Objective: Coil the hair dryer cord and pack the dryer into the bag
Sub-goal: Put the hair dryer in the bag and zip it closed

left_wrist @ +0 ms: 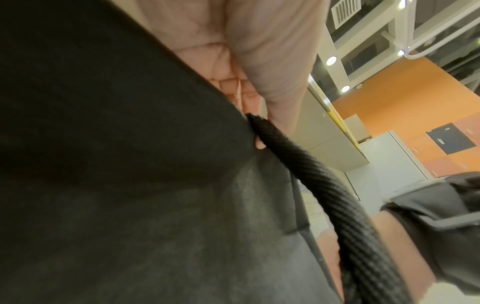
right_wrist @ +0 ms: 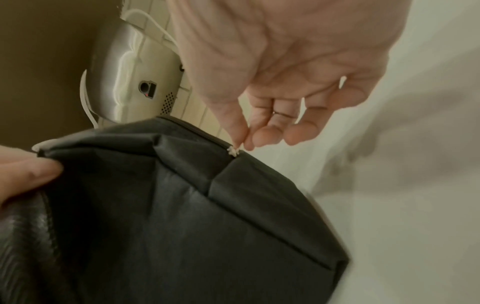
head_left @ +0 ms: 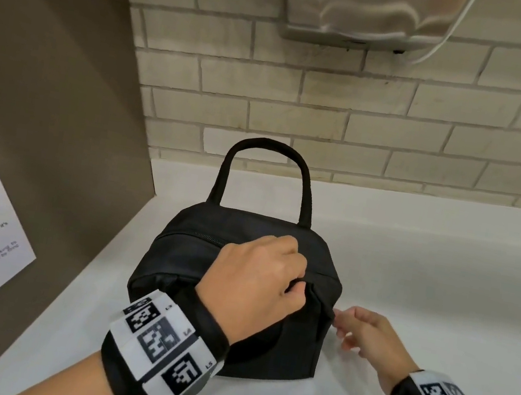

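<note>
Pinching the black fabric bag on the white bench, the left hand gripped its top while the right hand pinched its zipper pull.

The left hand lies knuckles-up with fingers curled, thumb and fingers pinching a fold of black fabric; its wrist carries a strap with square markers. The right hand reaches in from the right, lower, its thumb and forefinger pinched on a small pale tab while the other fingers hang loosely curled.
</note>
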{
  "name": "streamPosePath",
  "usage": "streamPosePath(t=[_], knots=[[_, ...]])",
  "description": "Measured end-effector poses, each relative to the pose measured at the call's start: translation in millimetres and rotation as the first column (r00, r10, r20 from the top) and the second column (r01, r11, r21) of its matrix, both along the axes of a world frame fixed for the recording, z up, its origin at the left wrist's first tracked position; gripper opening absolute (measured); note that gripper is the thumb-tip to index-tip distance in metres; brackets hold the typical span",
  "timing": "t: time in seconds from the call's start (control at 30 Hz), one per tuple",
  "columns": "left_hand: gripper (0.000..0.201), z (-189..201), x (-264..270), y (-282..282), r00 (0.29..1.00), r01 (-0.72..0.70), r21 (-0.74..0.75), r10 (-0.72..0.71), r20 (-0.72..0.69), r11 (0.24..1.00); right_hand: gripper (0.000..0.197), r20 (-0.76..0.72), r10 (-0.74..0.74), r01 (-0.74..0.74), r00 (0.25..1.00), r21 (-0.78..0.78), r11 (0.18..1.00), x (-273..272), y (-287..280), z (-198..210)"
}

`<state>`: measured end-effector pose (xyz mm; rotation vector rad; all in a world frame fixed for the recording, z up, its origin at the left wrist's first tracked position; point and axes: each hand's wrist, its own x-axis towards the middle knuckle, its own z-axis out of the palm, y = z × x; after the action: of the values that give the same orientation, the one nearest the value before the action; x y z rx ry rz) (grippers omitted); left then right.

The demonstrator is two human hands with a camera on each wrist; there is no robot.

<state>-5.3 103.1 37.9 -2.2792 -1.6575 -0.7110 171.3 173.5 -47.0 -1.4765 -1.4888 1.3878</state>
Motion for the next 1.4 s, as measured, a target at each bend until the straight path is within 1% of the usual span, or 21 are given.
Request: streamPosePath(t=[0.07,0.13,0.17,0.2,0.27,0.37,0.43,0.53,0.6,0.63,0.73,0.8,0.83,0.9,0.97,1.03,1.13,1.2,1.23,1.33,1.4], knots=[[0.025,4.4,-1.6,-5.8,1.0,0.0,-0.054,0.001,0.024,0.999,0.02,0.061,0.042,-0.046,0.997,0.059,0.997,1.2,4.4,1.0],[0.026,13.7,-8.9,-16.6,0.994,0.045,-0.09,-0.035,0.104,0.995,0.004,0.196,0.025,-0.076,0.98,0.255,0.964,1.9,1.9,3.3],[0.027,18.9,-16.0,-24.0,0.985,0.071,-0.085,-0.056,0.161,0.994,0.018,0.285,-0.033,-0.091,0.958,0.412,0.907,2.1,-4.5,5.9],[0.028,24.7,-25.8,-32.8,0.972,0.092,-0.066,-0.075,0.223,0.994,0.034,0.346,-0.091,-0.134,0.934,0.574,0.808,2.9,-11.4,8.6],[0.028,32.0,-52.3,-51.3,0.94,0.097,0.007,-0.094,0.329,0.995,0.049,0.399,-0.128,-0.287,0.908,0.816,0.502,2.8,-28.0,19.7],[0.035,26.6,-98.9,-74.1,0.932,0.013,-0.011,-0.009,0.363,1.0,0.04,0.509,-0.148,-0.501,0.848,0.861,0.088,-5.1,-49.8,28.6],[0.049,13.0,-118.8,-81.6,0.953,0.001,-0.09,0.026,0.302,0.996,0.039,0.547,-0.161,-0.559,0.822,0.829,-0.036,-15.3,-53.3,30.3],[0.084,-12.3,-128.1,-80.7,0.968,0.012,-0.184,0.035,0.247,0.983,0.034,0.605,-0.219,-0.636,0.766,0.762,-0.118,-27.3,-50.2,40.1],[0.078,-22.4,-125.1,-76.6,0.971,0.002,-0.173,0.039,0.236,0.985,0.023,0.648,-0.126,-0.659,0.752,0.747,-0.088,-30.2,-49.1,52.7],[0.068,-24.8,-123.4,-74.4,0.969,-0.01,-0.148,0.046,0.242,0.989,0.022,0.631,0.007,-0.631,0.776,0.776,-0.004,-31.7,-51.1,61.7],[0.039,-27.4,-119.0,-67.0,0.951,-0.018,-0.063,0.037,0.307,0.998,0.021,0.288,0.37,-0.441,0.883,0.778,0.447,-40.1,-56.6,89.3],[0.017,-21.2,-113.8,-62.4,0.929,-0.02,-0.071,0.045,0.367,0.997,0.02,0.049,0.396,-0.326,0.917,0.662,0.675,-48.1,-49.5,97.4],[0.021,-17.5,-111.7,-60.1,0.92,-0.011,-0.088,0.044,0.39,0.996,0.021,0.03,0.368,-0.306,0.929,0.62,0.722,-52.4,-45.1,100.0],[0.044,-14.4,-110.6,-54.4,0.913,0.011,-0.098,0.03,0.406,0.995,0.024,0.194,0.217,-0.291,0.957,0.668,0.685,-59.8,-36.3,103.8],[0.063,-14.8,-112.6,-48.8,0.926,0.004,-0.097,0.033,0.376,0.995,0.02,0.37,0.008,-0.295,0.929,0.727,0.62,-67.6,-23.6,108.1],[0.064,-15.0,-113.2,-44.8,0.923,-0.012,-0.105,0.052,0.381,0.994,0.033,0.409,-0.055,-0.259,0.911,0.671,0.695,-75.9,-7.0,111.4],[0.033,-13.4,-113.9,-38.6,0.898,-0.02,-0.14,0.079,0.433,0.99,0.068,0.164,0.122,-0.175,0.979,0.358,0.917,-89.1,13.1,113.3],[0.024,-11.4,-113.6,-34.4,0.89,-0.029,-0.163,0.1,0.445,0.986,0.064,-0.156,0.166,-0.122,0.974,0.262,0.957,-94.8,17.2,110.8],[0.019,-10.5,-113.4,-32.4,0.89,-0.036,-0.165,0.107,0.443,0.986,0.052,-0.257,0.175,-0.092,0.95,0.305,0.948,-95.8,17.3,110.7],[0.009,-6.2,-111.6,-25.9,0.876,-0.015,-0.075,0.049,0.481,0.997,0.013,-0.184,0.284,-0.139,0.941,0.556,0.819,-94.7,8.7,114.9],[0.026,0.7,-111.2,-19.5,0.84,0.006,-0.048,0.021,0.543,0.999,0.017,-0.161,0.347,-0.176,0.924,0.626,0.76,-93.7,2.7,117.2]])
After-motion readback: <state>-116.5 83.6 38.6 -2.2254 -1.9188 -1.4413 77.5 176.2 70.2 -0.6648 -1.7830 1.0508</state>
